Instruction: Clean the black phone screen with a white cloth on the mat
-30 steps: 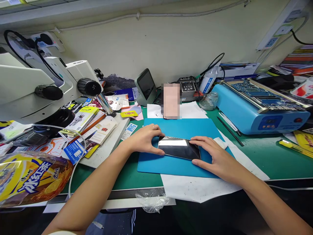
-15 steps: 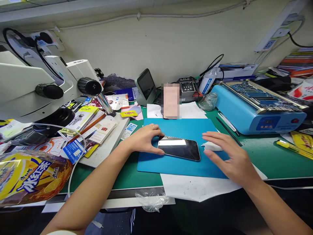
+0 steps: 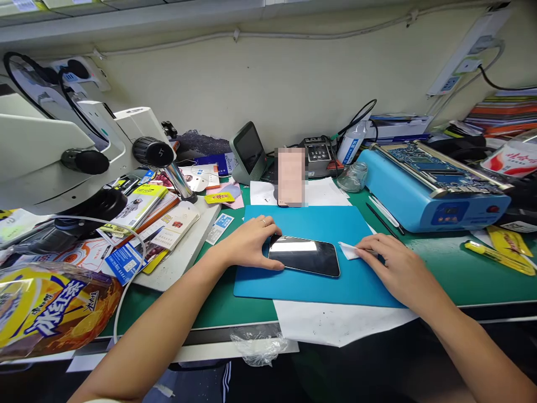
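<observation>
A smartphone (image 3: 312, 258) with a dark, glossy screen lies face up on the blue mat (image 3: 260, 285). A bright band of light reflects across its upper part. My left hand (image 3: 251, 245) grips its left end, thumb at the near edge and fingers at the far edge. To the right of the phone, my right hand (image 3: 392, 266) pinches a white tissue (image 3: 348, 251) between thumb and fingers. The tissue's pointed corner sticks out toward the phone, just short of it. Part of the tissue is hidden behind the fingers.
A microscope (image 3: 33, 151) and a drink bottle (image 3: 54, 310) crowd the left. Behind the mat stand a blurred pink panel (image 3: 291, 176) and a small display (image 3: 248, 151). On the right are a blue heating machine (image 3: 419, 193) bearing circuit boards, a glass jar (image 3: 352, 177) and a yellow cutter (image 3: 499, 257).
My right hand has closed its fingers on the white tissue, which lay between the spread thumb and fingers before. My left hand stays on the phone. The view has shifted slightly.
</observation>
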`<action>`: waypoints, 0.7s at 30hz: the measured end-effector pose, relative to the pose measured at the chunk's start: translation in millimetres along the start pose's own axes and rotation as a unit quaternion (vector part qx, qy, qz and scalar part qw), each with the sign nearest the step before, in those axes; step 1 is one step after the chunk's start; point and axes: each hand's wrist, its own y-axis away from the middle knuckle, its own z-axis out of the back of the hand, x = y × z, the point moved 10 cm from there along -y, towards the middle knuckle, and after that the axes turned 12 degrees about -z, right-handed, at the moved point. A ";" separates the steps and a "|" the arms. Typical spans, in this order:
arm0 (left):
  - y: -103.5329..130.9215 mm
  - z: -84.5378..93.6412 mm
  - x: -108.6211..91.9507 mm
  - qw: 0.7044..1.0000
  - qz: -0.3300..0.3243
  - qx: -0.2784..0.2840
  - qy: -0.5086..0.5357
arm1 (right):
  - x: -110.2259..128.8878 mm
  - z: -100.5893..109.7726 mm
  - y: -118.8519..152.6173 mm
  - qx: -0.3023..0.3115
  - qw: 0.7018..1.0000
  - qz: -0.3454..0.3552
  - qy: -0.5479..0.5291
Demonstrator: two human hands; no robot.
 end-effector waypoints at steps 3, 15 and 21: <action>-1.7 0.6 0.2 1.000 0.004 -0.006 -0.004 | 20.6 3.0 6.2 -0.018 1.000 0.022 -0.012; -4.6 -0.4 0.9 1.000 0.013 -0.019 -0.009 | 74.4 -25.4 10.3 0.043 0.992 0.115 0.038; -4.4 -0.7 -1.2 1.000 0.000 -0.025 -0.010 | 131.8 -51.8 9.1 0.070 0.980 0.174 0.071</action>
